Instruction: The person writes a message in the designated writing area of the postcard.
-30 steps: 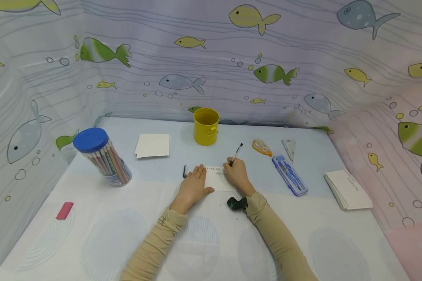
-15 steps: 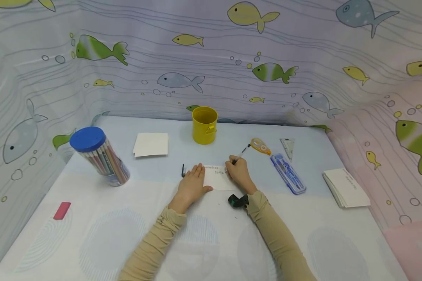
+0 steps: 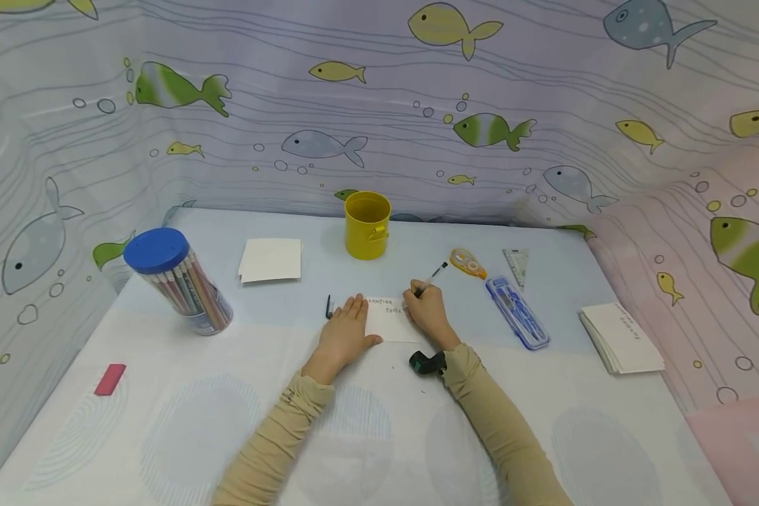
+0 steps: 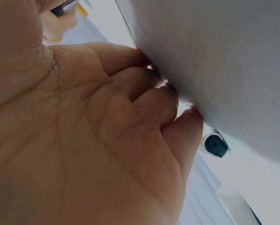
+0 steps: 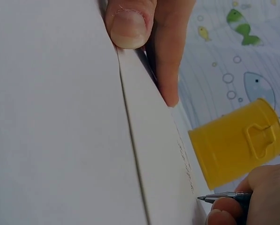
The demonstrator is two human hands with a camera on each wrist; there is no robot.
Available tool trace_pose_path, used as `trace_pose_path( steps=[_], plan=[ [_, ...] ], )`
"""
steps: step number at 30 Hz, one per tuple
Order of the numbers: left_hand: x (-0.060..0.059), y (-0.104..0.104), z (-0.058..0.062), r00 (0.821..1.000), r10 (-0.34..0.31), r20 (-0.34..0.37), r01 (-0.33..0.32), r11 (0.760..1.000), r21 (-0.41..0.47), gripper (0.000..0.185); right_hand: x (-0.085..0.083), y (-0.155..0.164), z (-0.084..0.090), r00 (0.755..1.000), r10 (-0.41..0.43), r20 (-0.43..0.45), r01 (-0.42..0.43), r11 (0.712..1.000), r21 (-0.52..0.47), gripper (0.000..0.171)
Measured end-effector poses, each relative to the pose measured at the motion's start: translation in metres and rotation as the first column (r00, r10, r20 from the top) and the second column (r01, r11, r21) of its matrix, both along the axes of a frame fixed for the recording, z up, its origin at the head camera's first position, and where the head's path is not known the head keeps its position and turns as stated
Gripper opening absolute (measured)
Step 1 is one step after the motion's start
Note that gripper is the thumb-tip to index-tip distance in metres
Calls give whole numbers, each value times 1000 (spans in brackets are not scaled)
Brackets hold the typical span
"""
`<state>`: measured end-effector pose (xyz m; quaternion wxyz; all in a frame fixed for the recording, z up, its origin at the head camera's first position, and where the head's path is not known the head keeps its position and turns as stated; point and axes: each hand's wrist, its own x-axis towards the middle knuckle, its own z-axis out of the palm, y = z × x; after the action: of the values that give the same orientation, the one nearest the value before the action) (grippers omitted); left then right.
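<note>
A small white card [image 3: 388, 327] with two lines of writing lies on the table. My left hand [image 3: 346, 325] lies flat on the card's left edge, fingers straight; in the left wrist view its fingers [image 4: 144, 98] press on the table. My right hand [image 3: 425, 303] grips a black pen [image 3: 434, 275] with the tip at the card's upper right. In the right wrist view the pen tip [image 5: 210, 198] touches the card [image 5: 151, 154] beside the writing, and the left thumb [image 5: 129, 21] rests on the card. A black pen cap [image 3: 329, 307] lies just left of my left hand.
A yellow cup [image 3: 367, 225] stands behind the card. A blue-lidded tub of pencils [image 3: 176, 281] and a red eraser [image 3: 109, 379] are on the left, blank cards [image 3: 270, 260] at back. Correction tape [image 3: 468, 263], a set square [image 3: 517, 266], a blue case [image 3: 516, 313] and written cards [image 3: 620, 337] lie right.
The pen's top end has tipped from nearly upright over to the right as my right hand writes. My left hand has stayed on the card.
</note>
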<state>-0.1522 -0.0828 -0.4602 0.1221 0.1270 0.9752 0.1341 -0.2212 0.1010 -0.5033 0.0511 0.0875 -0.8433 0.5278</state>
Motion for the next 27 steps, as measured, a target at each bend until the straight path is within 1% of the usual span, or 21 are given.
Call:
trace_pose_path(
  steps=[4,7,14,17,22,25,27],
  plan=[
    [-1,0,0,1000,1,-5,-1,1000,-5,84,0,0,2,1000,3,-22,-3,999,32,39],
    [-1,-1,0,1000,-1,-13,1,1000,-4,84,0,0,3,1000,3,-16,-2,998,56,40],
    [-1,-1,-2,1000,-2,-7,2,1000,-13,84,1,0,1,1000,-2,3,2,1000,23,39],
    [0,0,0,1000,-1,-7,0,1000,-16,84,1,0,1,1000,0,-1,0,999,38,39],
    [1,1,2,1000,-5,-14,5,1000,5,84,1,0,3,1000,-10,-28,12,997,73,40],
    [2,1,2,1000,-1,-22,1,1000,9,83,0,0,3,1000,2,-28,1,996,92,41],
    [2,0,2,1000,-1,-23,1,1000,8,83,0,0,3,1000,8,-15,-7,996,88,41]
  ],
)
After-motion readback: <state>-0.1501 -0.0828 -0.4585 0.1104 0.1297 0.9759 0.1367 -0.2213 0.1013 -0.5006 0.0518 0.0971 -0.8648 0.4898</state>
